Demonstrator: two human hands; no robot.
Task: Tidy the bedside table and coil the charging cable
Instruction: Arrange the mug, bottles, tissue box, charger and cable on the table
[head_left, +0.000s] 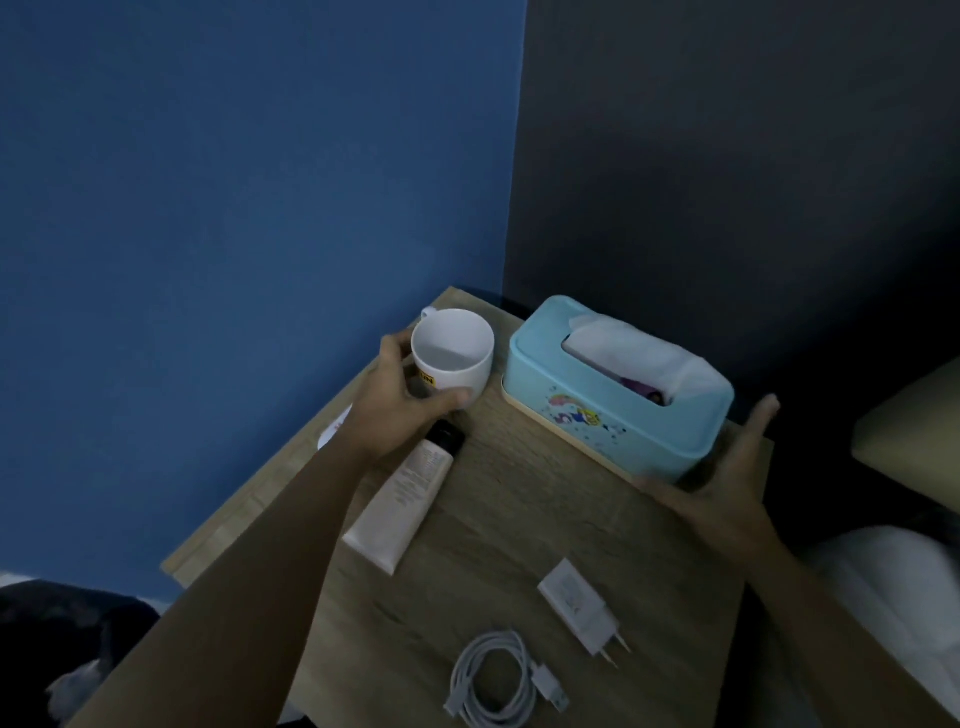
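- The charging cable (493, 678) lies already coiled in a loose oval on the counter (519, 519), at its near edge, well in front of the tissue box (618, 395); its plug ends trail out to the coil's right, and the oval's long axis runs roughly toward the near-left corner.
- The charger plug (579, 608) lies flat between the coil and the tissue box, apart from both; its long axis runs diagonally, pins pointing to the near right, away from the box.
- A cream tube (402, 499) lies left of the tissue box, dark cap toward the mug (452, 353), crimped end toward the near edge.
- The left hand (400, 400) wraps the mug's side, thumb in front and fingers behind, a closed hold that likely serves to shift it back toward the far corner, level with the box.
- The right hand (727, 478) is open and empty, palm against the near right end of the tissue box, fingers spread; it seems to be squaring the box against the wall.
- Something white (337, 426) shows left of the mug, mostly hidden by the left arm; I cannot tell what it is.
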